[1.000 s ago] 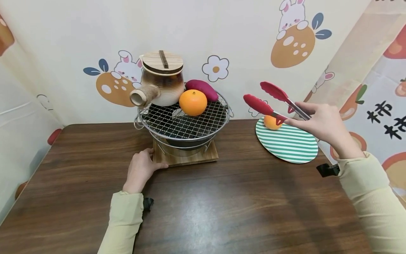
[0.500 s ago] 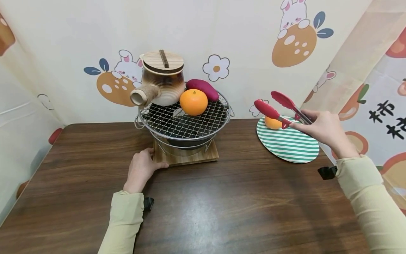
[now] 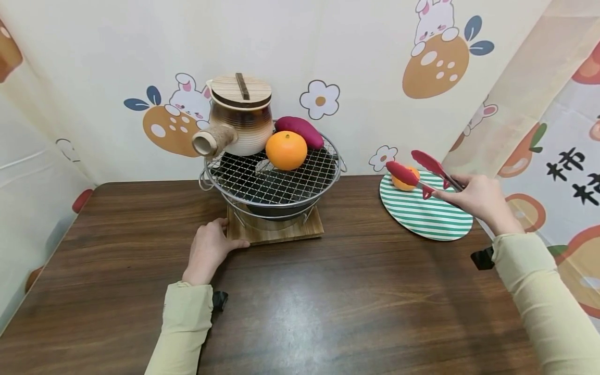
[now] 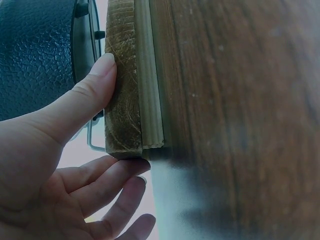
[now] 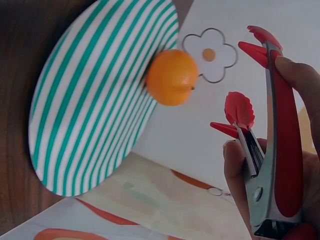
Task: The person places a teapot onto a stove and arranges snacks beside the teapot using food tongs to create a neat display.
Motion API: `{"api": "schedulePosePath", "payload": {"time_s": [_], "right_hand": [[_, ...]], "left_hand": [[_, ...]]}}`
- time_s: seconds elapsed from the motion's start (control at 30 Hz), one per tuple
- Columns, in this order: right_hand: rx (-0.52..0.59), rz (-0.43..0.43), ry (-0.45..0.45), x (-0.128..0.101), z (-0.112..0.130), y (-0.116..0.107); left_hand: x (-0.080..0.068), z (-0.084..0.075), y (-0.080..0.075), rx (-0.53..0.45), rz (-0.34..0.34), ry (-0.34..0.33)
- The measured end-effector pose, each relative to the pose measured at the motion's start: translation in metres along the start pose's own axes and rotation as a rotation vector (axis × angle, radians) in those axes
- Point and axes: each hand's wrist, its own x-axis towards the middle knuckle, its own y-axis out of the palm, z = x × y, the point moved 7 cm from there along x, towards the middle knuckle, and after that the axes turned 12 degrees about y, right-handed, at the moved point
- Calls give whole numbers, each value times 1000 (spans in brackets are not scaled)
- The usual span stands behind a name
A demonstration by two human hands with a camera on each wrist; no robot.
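My left hand (image 3: 208, 252) holds the near left corner of a square wooden board (image 3: 286, 237), its thumb on the front edge and fingers at the side. On the board stands a round grill (image 3: 281, 190) with a wire mesh top. My right hand (image 3: 483, 200) grips red-tipped metal tongs (image 5: 287, 145), whose arms are spread with nothing between them. In the head view the tongs overlap an orange fruit (image 5: 172, 77), but the right wrist view shows a gap between them. The fruit lies on a green-and-white striped round mat (image 3: 431, 224).
On the mesh sit a clay pot (image 3: 244, 127) with a wooden lid and a side handle, a larger orange fruit (image 3: 286, 151) and a purple sweet potato (image 3: 300, 130). A printed cloth wall (image 3: 356, 62) rises behind the brown wooden table (image 3: 347, 291).
My right hand has lowered the tongs and shifted them to the right, bringing them in front of the fruit on the mat. The left hand stays at the board.
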Motion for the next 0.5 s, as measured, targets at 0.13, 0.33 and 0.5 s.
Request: {"api": "schedulePosePath", "payload": {"time_s": [0.13, 0.33, 0.5], "right_hand": [[-15, -2, 4, 1, -4, 5], [-31, 5, -3, 5, -11, 13], [-39, 22, 17, 8, -16, 21]], "left_hand": [[0, 0, 0, 0, 1, -2], [0, 0, 0, 2, 5, -6], [0, 1, 1, -3, 4, -8]]}}
